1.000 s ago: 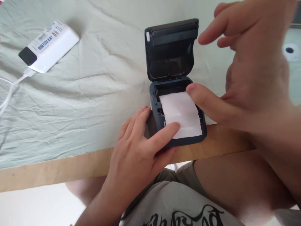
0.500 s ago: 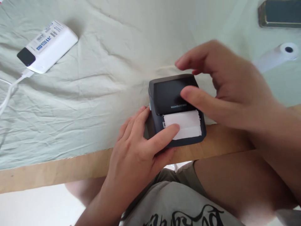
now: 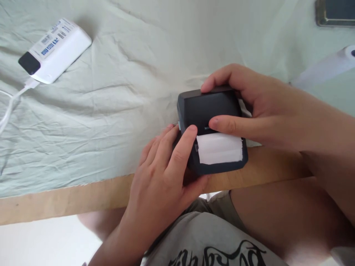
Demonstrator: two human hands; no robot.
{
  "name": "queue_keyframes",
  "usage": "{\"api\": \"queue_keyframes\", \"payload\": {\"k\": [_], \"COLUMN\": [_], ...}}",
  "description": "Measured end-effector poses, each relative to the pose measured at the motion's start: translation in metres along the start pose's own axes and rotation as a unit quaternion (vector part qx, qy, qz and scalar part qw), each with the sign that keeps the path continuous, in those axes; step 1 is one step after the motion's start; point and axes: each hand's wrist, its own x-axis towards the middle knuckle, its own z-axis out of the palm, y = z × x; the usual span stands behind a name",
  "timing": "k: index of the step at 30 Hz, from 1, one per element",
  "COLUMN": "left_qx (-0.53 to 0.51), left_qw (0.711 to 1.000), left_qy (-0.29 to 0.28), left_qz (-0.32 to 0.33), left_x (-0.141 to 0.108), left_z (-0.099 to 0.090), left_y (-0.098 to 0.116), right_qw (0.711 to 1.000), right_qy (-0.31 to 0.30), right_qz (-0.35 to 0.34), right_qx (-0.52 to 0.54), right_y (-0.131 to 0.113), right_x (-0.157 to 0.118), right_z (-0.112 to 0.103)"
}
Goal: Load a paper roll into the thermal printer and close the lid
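Observation:
A dark blue label printer (image 3: 210, 109) with a glossy black lid rests at the table's near edge. White paper (image 3: 220, 149) lies over its front face, just below the lid. My left hand (image 3: 161, 173) holds the printer's left side, one fingertip on the lid's lower left corner and the thumb low by the front edge. From the right, my right hand (image 3: 260, 99) grips the lid, with its thumb over the printed lettering and its fingers over the far edge. Parts of the fingers on both hands are hidden behind the printer.
A white power bank (image 3: 59, 51) with a plugged-in white cable (image 3: 9, 109) lies at the upper left. To the right are a white paper roll (image 3: 327, 68) and a dark case (image 3: 337, 13). Wrinkled pale green cloth (image 3: 124, 92) covers the table, whose wooden edge (image 3: 69, 197) faces me.
My right hand has come down from hovering onto the printer's lid. A finger of my left hand has shifted from the white paper up to the lid's corner.

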Motion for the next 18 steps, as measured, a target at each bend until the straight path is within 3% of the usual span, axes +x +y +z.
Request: {"api": "queue_keyframes", "payload": {"k": [5, 9, 13, 18], "left_qx": [0.006, 0.006, 0.018, 0.025], "left_qw": [1.000, 1.000, 1.000, 0.999], "left_qy": [0.007, 0.002, -0.009, -0.017], "left_qz": [-0.002, -0.019, -0.015, -0.029], "left_x": [0.001, 0.000, 0.001, 0.004], "left_z": [0.001, 0.003, 0.004, 0.002], "left_y": [0.001, 0.003, 0.003, 0.003], "right_qw": [1.000, 0.994, 0.978, 0.991], "right_qy": [0.008, 0.087, 0.161, 0.105], "right_qz": [-0.013, -0.041, -0.028, -0.013], "right_qx": [-0.018, -0.060, -0.127, -0.086], "right_y": [0.005, 0.012, 0.015, 0.023], "right_x": [-0.002, -0.014, -0.027, -0.031], "right_z": [0.006, 0.016, 0.020, 0.018]}}
